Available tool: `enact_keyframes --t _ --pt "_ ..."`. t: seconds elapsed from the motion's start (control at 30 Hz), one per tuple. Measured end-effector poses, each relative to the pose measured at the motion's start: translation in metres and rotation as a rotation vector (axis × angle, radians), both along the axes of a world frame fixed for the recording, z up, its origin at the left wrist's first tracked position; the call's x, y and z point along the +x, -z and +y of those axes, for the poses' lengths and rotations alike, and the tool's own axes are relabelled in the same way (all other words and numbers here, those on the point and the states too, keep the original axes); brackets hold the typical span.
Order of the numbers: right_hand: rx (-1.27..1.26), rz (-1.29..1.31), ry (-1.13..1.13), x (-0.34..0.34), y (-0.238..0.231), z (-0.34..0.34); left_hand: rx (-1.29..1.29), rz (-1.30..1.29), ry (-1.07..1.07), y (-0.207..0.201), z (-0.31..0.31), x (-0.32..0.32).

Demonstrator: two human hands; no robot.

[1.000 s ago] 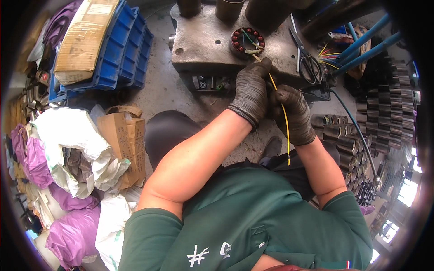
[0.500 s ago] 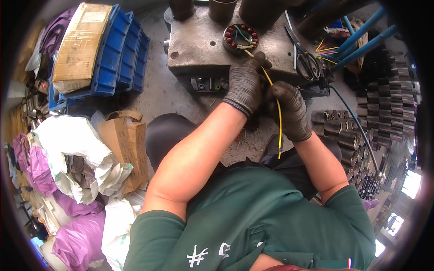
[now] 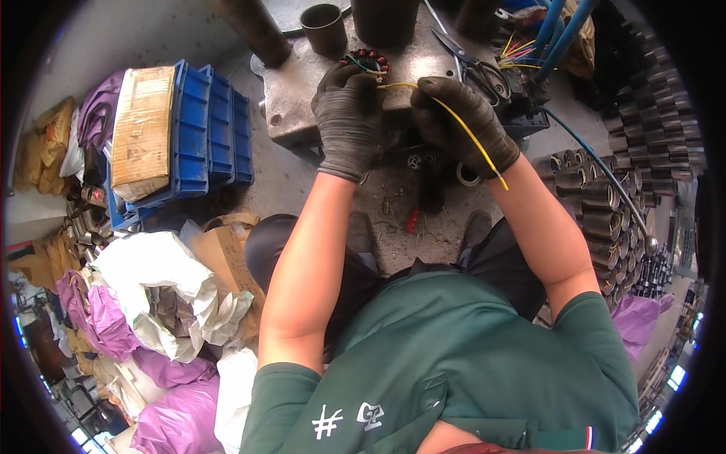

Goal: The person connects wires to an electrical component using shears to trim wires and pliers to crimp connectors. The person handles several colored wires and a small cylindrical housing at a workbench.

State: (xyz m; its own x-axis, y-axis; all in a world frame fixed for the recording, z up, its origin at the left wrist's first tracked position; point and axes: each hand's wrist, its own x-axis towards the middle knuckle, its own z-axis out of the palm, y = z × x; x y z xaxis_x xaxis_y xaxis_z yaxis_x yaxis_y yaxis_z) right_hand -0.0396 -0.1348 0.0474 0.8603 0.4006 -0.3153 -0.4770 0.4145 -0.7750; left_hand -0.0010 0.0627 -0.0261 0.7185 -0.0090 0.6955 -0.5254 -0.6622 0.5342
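Observation:
A ring-shaped motor stator (image 3: pixel 368 60) with dark red coil windings lies on a worn metal block. My left hand (image 3: pixel 348 121), in a dark grey knit glove, is closed at its near-left edge and covers part of the ring. A yellow wire (image 3: pixel 473 140) runs from a pale lead at the stator across to my right hand (image 3: pixel 461 117). That hand, gloved alike, pinches the wire between thumb and forefinger. Its loose end bends down over the back of the glove toward my wrist. My left fingertips are partly hidden.
Scissors (image 3: pixel 480 72) lie on the block's (image 3: pixel 283 91) right part. Metal tubes (image 3: pixel 324 34) stand behind the stator. Coloured wires (image 3: pixel 518 54) hang at the right, near stacked metal cylinders (image 3: pixel 597 193). Blue crates (image 3: pixel 193 129), a carton (image 3: pixel 144 132) and a white sack (image 3: pixel 144 265) fill the left.
My hands have moved apart. The left has shifted to the stator's near-left edge, and the right has risen along the wire, which now stretches sideways. The whole view has shifted too.

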Motion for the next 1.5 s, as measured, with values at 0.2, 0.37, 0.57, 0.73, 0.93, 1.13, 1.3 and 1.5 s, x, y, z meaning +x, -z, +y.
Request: enact_keyframes --t 0.2,0.37,0.57,0.73,0.93,1.13,1.3,1.5 --pt "0.026 0.005 -0.095 0.0 0.0 0.003 -0.018 -0.006 -0.023 0.007 -0.002 0.002" --pt "0.038 -0.089 -0.066 0.002 0.002 0.003 0.15 -0.017 -0.151 0.002 0.0 0.007" --pt "-0.18 -0.39 0.062 0.008 0.016 0.013 0.312 0.044 -0.198 -0.001 0.002 0.017" --pt "-0.565 -0.703 0.209 0.02 0.005 0.032 0.327 0.123 -0.154 -0.011 0.005 0.01" --pt "-0.629 -0.658 0.16 0.043 -0.002 0.029 0.128 -0.01 -0.097 -0.024 -0.002 0.003" --pt "-0.774 -0.735 0.161 0.042 -0.011 0.036 0.023 -0.057 -0.025 -0.021 -0.004 0.004" --pt "-0.838 -0.835 0.207 0.04 0.0 0.043 -0.009 -0.045 -0.041 -0.018 -0.001 0.003" --pt "-0.798 -1.011 0.282 0.038 0.005 0.041 0.007 0.023 -0.059 -0.012 -0.004 0.002"
